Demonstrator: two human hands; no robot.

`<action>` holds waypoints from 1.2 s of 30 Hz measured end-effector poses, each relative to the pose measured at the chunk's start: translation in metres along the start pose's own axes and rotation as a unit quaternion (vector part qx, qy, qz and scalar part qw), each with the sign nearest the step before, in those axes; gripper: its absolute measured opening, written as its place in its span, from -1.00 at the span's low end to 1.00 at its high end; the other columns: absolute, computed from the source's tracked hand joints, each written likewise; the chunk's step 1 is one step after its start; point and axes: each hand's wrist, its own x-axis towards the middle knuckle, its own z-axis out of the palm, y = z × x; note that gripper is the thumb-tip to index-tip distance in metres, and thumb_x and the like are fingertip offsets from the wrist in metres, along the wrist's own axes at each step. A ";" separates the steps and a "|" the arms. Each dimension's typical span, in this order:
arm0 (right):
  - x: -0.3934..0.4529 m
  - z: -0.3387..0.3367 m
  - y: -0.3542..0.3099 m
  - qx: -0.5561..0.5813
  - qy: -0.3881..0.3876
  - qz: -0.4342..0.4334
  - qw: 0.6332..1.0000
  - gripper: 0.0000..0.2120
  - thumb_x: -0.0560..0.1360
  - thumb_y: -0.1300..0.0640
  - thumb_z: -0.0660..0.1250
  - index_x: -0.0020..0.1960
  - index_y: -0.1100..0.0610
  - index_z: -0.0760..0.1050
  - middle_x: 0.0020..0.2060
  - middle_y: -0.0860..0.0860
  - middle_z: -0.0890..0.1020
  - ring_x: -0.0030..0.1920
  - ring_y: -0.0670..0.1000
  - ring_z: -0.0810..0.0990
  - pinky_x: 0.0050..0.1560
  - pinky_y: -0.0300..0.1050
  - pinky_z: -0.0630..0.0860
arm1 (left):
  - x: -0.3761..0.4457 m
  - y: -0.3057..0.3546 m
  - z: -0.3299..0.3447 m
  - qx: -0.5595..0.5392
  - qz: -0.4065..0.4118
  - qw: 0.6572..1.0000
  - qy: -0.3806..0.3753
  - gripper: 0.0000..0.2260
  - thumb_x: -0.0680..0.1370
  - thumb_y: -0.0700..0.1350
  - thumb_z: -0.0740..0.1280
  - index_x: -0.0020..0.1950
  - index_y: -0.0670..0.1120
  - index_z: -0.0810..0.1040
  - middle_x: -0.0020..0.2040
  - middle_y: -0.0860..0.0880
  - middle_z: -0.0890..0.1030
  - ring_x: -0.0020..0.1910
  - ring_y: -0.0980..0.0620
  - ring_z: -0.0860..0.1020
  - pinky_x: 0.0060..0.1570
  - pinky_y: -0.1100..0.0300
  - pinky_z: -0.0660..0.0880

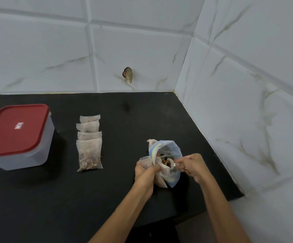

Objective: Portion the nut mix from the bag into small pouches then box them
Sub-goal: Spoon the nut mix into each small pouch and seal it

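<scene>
- Head view, left of the counter (pixel 107 199): box (pixel 19 148) with its red lid (pixel 14 128) on, nothing visibly inside through the clear wall; boxing judged not yet begun.
- Head view, middle: row of filled pouches (pixel 89 142) just right of the box, overlapping one another, four countable, nearest one showing nut mix through its thin wall; these portions judged done and waiting for the box.
- Head view, right of centre: bag (pixel 166 151) standing open-mouthed between both hands, blue-tinted, dark and tan nut mix (pixel 166 162) visible at the mouth; stock plainly left in it, amount below the rim hidden by the hands.
- Left hand (pixel 146 172): fingers curled and pressed together around a pouch (pixel 147 162) and the bag's near edge, pouch mouth facing up beside the bag.
- Right hand (pixel 192 166): fingers pinched on something pale at the bag's mouth, perhaps a small spoon or scoop loaded with mix; too blurred and small to tell for certain.
- Stage, as a judgement: mid-portioning, a fifth pouch being filled.
- Left to do: finish this pouch, portion whatever mix remains, lift the lid, load every pouch into the box, close it.
- Number of pouches still needed: impossible to tell, no empty spares in sight.
</scene>
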 end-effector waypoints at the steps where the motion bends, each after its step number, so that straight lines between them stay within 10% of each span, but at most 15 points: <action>1: 0.000 0.000 0.000 0.034 -0.005 0.022 0.999 -0.87 0.44 0.39 0.36 -0.11 0.22 0.64 -0.29 0.10 0.63 -0.39 -0.08 0.46 -0.39 -0.27 0.34 | 0.000 0.000 -0.001 -0.008 -0.004 1.000 0.003 -0.55 0.40 -0.47 0.33 0.27 -0.28 0.42 0.12 -0.30 0.60 0.08 -0.22 0.61 0.03 -0.01 0.58; 7: 0.000 0.008 -0.001 0.108 -0.019 0.053 0.993 -0.87 0.44 0.40 0.35 -0.16 0.23 0.63 -0.29 0.10 0.63 -0.34 -0.06 0.46 -0.32 -0.23 0.38 | -0.004 -0.004 -0.005 -0.026 -0.017 0.999 0.010 -0.57 0.41 -0.49 0.31 0.26 -0.27 0.44 0.11 -0.29 0.61 0.07 -0.21 0.61 -0.06 0.04 0.58; 16: -0.014 0.015 -0.009 -0.270 0.105 -0.186 0.939 -0.89 0.50 0.23 0.33 -0.04 0.15 0.63 -0.11 0.02 0.65 -0.15 -0.08 0.59 -0.17 -0.25 0.48 | -0.011 -0.007 0.005 -0.047 -0.034 0.995 0.083 -0.58 0.42 -0.42 0.36 0.26 -0.22 0.44 0.06 -0.26 0.62 -0.10 -0.12 0.64 -0.37 0.16 0.56; 23: -0.006 0.006 -0.002 -0.177 0.045 -0.093 0.979 -0.86 0.48 0.22 0.34 0.00 0.20 0.62 -0.06 0.07 0.61 -0.27 -0.13 0.46 -0.35 -0.31 0.35 | -0.015 -0.011 0.013 0.031 -0.012 0.994 0.100 -0.30 0.05 -0.02 0.65 0.13 -0.16 0.54 -0.03 -0.13 0.68 -0.08 -0.06 0.68 -0.05 0.00 0.63; 36: 0.001 0.008 0.014 -0.036 0.023 0.010 0.999 -0.84 0.38 0.28 0.41 -0.04 0.16 0.62 -0.11 0.13 0.65 -0.14 0.02 0.61 -0.12 -0.10 0.57 | -0.014 -0.008 0.014 0.122 -0.001 0.982 0.142 -0.54 0.30 -0.31 0.52 0.10 -0.15 0.42 -0.03 -0.12 0.58 -0.11 -0.03 0.59 -0.14 0.11 0.56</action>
